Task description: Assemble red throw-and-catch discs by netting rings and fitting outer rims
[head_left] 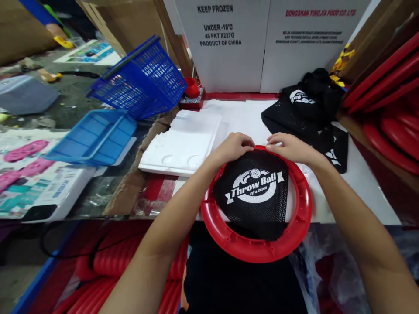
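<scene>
A red plastic ring (258, 250) rests at the table's front edge, its near side overhanging toward my body. Black mesh netting (255, 213) printed "Throw Ball" in white lies across its opening. At the ring's far rim, my left hand (234, 147) has its fingers bent, thumb and fingertips on the rim and the net's edge. Just to the right, my right hand (283, 146) pinches the same rim, fingers curled. A small gap separates the two hands. Exactly what lies under the fingertips is hidden.
More black printed nets (303, 113) lie at the back right, beside a box of red rings (389, 100). A white foam slab (181, 139) sits left of the ring. Further left are a blue basket (140, 83) and a light-blue tray (94, 137). White cartons (229, 65) stand behind.
</scene>
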Demonstrator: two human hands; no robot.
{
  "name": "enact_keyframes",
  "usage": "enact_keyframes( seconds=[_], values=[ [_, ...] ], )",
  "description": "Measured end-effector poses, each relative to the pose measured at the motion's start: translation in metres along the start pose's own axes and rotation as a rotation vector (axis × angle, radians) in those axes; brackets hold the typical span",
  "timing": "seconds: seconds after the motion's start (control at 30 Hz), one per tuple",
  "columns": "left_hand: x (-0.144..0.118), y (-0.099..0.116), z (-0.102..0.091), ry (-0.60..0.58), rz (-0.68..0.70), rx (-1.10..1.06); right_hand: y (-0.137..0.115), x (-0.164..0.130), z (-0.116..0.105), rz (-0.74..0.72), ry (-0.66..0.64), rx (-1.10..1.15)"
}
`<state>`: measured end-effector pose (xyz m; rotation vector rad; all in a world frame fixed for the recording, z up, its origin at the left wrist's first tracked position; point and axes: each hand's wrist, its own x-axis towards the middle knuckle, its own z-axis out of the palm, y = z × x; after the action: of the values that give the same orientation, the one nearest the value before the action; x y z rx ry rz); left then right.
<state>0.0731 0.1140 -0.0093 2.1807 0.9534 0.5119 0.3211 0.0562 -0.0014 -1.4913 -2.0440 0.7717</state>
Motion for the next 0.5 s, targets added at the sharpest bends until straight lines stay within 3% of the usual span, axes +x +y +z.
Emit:
enact_keyframes(
  seconds=[0.1, 0.27, 0.4, 0.5],
  values=[
    [-0.004, 0.001, -0.001, -0.001, 0.030, 0.033, -0.006, 0.007, 0.013, -0.044, -0.017, 0.023],
    [-0.009, 0.006, 0.001, 0.018, 0.127, 0.101, -0.006, 0.012, 0.032, 0.040, 0.055, 0.064],
    [-0.014, 0.013, 0.004, -0.014, 0.234, 0.310, -0.005, 0.016, 0.036, 0.088, 0.113, -0.007],
    [-0.015, 0.013, 0.007, -0.029, 0.251, 0.370, -0.002, 0.016, 0.034, 0.094, 0.082, 0.080]
  ],
)
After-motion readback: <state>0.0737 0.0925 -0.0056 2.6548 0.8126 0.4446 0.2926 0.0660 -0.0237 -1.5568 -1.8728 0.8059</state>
